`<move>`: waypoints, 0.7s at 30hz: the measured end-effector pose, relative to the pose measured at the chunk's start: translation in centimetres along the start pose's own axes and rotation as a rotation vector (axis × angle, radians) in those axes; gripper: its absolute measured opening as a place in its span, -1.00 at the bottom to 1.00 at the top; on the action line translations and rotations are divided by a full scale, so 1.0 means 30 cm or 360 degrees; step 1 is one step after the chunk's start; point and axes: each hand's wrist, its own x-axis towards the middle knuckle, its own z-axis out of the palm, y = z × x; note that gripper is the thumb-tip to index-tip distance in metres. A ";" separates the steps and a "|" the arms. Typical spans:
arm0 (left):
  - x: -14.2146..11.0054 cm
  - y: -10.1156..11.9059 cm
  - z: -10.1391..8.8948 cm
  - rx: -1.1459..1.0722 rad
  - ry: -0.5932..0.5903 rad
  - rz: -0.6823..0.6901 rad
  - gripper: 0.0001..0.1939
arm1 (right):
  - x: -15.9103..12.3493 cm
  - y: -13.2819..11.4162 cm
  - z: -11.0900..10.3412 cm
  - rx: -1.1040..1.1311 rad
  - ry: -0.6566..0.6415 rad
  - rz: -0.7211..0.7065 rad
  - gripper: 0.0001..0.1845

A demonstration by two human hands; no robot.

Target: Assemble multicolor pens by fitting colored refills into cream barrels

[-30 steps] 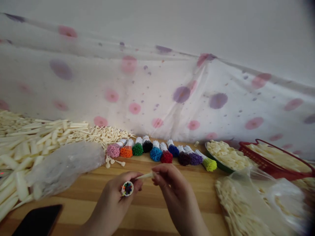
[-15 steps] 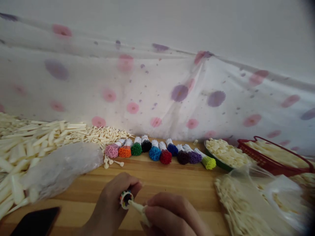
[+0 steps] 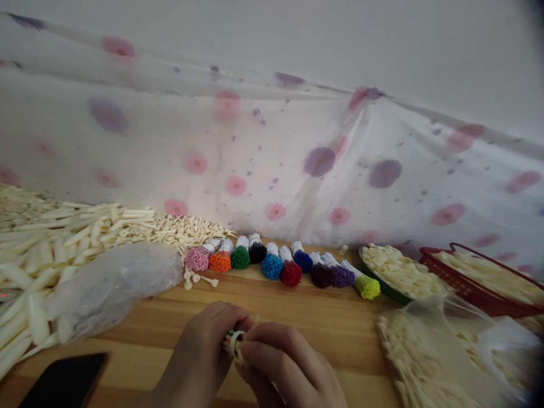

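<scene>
My left hand (image 3: 208, 348) is closed around a small cylinder (image 3: 233, 343) with coloured specks and a cream ring at its end. Fingers of my right hand (image 3: 284, 360) pinch a pale cream piece right at that ringed end. The fingers hide most of this piece, and I cannot tell how far it reaches inside. Both hands meet low in the middle of the view, above the wooden table (image 3: 340, 340). Beyond them stands a row of bundled white sticks with coloured tips, among them a pink bundle (image 3: 198, 258), a red bundle (image 3: 290, 272) and a yellow bundle (image 3: 366, 286).
At left lie a heap of cream tapered pieces (image 3: 42, 255), a clear plastic bag (image 3: 114, 283) and a dark flat object (image 3: 63, 379). On the right are a green-rimmed dish (image 3: 385, 289), a red basket (image 3: 463, 283) and a bag of pale pieces (image 3: 425, 351). Behind hangs a spotted sheet (image 3: 255, 141).
My right hand has moved in to the ringed end, closing the gap to my left hand. The tapered cream piece, visible before, is now mostly hidden. The whole view has shifted slightly.
</scene>
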 end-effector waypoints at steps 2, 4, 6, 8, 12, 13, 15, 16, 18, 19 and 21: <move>-0.005 0.005 -0.004 0.0035 -0.0073 -0.0114 -0.75 | 0.006 0.029 0.004 0.0195 -0.0010 0.0009 -0.86; -0.009 0.014 -0.010 0.0115 -0.0185 -0.0236 -0.72 | 0.018 0.055 -0.003 0.0334 -0.0052 0.0076 -0.90; -0.007 0.029 -0.018 0.0245 -0.0285 -0.0357 -0.70 | 0.033 0.073 -0.016 0.0366 -0.0136 0.0116 -0.90; 0.000 0.048 -0.028 0.0387 -0.0370 -0.0466 -0.69 | 0.044 0.083 -0.026 0.0382 -0.0207 0.0136 -0.89; 0.017 0.082 -0.044 0.0557 -0.0521 -0.0594 -0.73 | 0.045 0.091 -0.022 0.0682 -0.0262 0.0357 -0.89; 0.017 0.087 -0.046 0.0565 -0.0550 -0.0613 -0.74 | 0.042 0.095 -0.018 0.0785 -0.0267 0.0437 -0.88; 0.011 0.088 -0.047 0.0484 -0.0555 -0.0612 -0.75 | 0.037 0.107 -0.014 0.0973 -0.0267 0.0598 -0.87; 0.005 0.086 -0.048 0.0386 -0.0537 -0.0591 -0.75 | 0.036 0.115 -0.014 0.1054 -0.0257 0.0675 -0.87; -0.010 0.076 -0.050 0.0125 -0.0465 -0.0505 -0.73 | 0.038 0.132 -0.020 0.1176 -0.0242 0.0800 -0.88; -0.018 0.070 -0.053 0.0004 -0.0427 -0.0445 -0.71 | 0.040 0.140 -0.025 0.1212 -0.0245 0.0843 -0.89; -0.030 0.055 -0.061 -0.0143 -0.0404 -0.0286 -0.75 | 0.046 0.151 -0.037 0.1240 -0.0265 0.0907 -0.91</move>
